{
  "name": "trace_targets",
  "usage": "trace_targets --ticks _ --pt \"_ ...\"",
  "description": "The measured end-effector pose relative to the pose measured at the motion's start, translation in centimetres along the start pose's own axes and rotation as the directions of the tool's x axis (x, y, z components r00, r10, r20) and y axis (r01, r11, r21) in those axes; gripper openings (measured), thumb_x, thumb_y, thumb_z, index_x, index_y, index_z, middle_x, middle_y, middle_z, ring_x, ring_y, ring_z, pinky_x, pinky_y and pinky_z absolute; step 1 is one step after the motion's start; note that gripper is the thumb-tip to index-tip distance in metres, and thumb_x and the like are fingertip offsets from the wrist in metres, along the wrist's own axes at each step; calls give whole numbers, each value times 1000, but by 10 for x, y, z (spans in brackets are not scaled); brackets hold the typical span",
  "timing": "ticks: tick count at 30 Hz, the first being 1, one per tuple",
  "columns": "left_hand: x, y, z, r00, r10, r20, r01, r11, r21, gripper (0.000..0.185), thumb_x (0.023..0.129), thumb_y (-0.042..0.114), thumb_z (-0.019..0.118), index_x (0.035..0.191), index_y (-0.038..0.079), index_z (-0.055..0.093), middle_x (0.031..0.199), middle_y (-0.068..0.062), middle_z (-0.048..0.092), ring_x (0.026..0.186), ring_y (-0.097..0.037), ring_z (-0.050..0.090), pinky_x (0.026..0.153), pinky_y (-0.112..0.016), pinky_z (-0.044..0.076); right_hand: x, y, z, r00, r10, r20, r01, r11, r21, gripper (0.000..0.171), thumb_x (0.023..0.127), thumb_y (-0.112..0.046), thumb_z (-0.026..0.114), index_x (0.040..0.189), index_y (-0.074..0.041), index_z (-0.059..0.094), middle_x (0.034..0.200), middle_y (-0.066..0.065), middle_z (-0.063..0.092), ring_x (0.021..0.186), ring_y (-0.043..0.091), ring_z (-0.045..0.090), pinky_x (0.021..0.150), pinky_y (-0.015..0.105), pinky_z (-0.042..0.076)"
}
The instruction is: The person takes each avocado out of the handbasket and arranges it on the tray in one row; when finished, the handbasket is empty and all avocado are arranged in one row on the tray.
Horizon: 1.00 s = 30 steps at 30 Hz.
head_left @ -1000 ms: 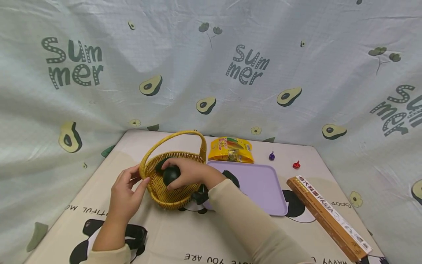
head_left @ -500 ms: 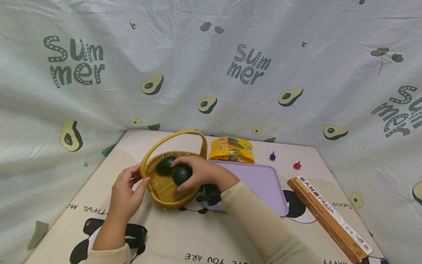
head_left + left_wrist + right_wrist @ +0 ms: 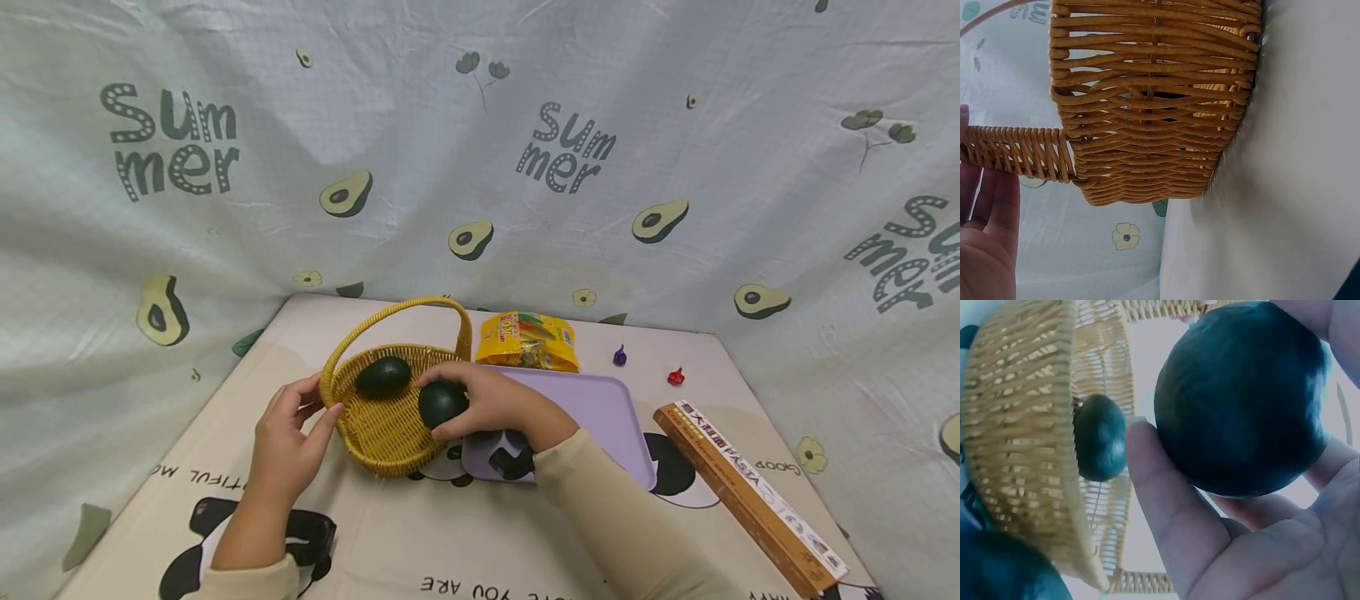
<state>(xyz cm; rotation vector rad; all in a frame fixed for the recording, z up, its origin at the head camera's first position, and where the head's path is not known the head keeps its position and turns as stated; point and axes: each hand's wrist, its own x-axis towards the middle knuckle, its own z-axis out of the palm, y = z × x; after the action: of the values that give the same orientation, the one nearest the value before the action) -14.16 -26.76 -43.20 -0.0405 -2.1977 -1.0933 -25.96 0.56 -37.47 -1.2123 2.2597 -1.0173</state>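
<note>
Dark green, the avocado (image 3: pixel 442 402) gripped in the right hand (image 3: pixel 501 406) has cleared the basket (image 3: pixel 386 433) rim toward the tray (image 3: pixel 600 417), while the left hand's (image 3: pixel 288 442) relaxed fingers still steady that rim, one avocado left inside.

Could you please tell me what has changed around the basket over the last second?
The right hand, gripping a dark green avocado, has carried it out of the wicker basket, over the rim and toward the purple tray. This uncovers a second avocado lying in the basket. The left hand stays on the basket's rim, and the basket, the tray, the yellow bag and the pasta box have not moved.
</note>
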Motion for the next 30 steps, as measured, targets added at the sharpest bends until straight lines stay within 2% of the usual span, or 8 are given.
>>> trace_targets --ticks 5,9,13,17,21,27,30 --pt "0 0 0 1000 0 1 0 1000 -3 49 89 -3 76 135 1 58 123 -11 62 112 10 52 97 -1 42 -16 5 -7 995 50 -88 -47 998 37 58 77 -36 89 128 -42 61 128 -9 61 110 17 62 91 33 58" --pt "0 0 0 1000 -3 3 3 1000 -8 49 90 -3 76 135 1 58 122 -11 62 112 11 52 98 -1 42 -27 13 -15 986 65 -152 -50 993 106 56 78 -32 89 127 -35 63 130 -5 60 114 23 61 94 39 58" --pt "-1 0 0 1000 -10 3 10 1000 -6 49 90 -2 76 135 1 58 122 -11 62 112 2 57 98 -1 42 -36 24 -20 972 81 -219 -45 985 169 57 79 -24 88 128 -31 61 132 -2 60 114 26 61 95 44 58" --pt "-1 0 0 1000 -16 5 16 1000 4 49 90 -1 76 136 1 58 122 -11 61 113 -8 60 98 -1 42 -44 32 -23 962 82 -261 -41 987 158 61 80 -21 86 135 -24 60 132 0 61 114 27 61 100 48 56" --pt "-1 -1 0 1000 -27 10 27 1000 16 50 90 -1 76 136 2 57 122 -11 61 113 -6 60 98 -1 42 -53 36 -28 950 121 -288 -87 988 130 60 82 -23 86 137 -27 62 136 -2 62 118 27 59 102 48 55" --pt "-1 -1 0 1000 -25 13 25 1000 17 51 90 -1 76 137 2 57 123 -11 61 113 2 57 99 -2 42 -65 43 -34 920 211 -331 -163 972 166 57 80 -20 86 132 -30 64 136 3 61 117 33 60 95 47 59" --pt "-1 -1 0 1000 -23 13 23 1000 14 50 90 -1 76 136 1 57 122 -11 61 113 6 55 99 -2 42 -70 47 -36 914 227 -336 -174 968 180 59 79 -20 87 132 -29 63 137 5 59 116 33 62 92 45 60"
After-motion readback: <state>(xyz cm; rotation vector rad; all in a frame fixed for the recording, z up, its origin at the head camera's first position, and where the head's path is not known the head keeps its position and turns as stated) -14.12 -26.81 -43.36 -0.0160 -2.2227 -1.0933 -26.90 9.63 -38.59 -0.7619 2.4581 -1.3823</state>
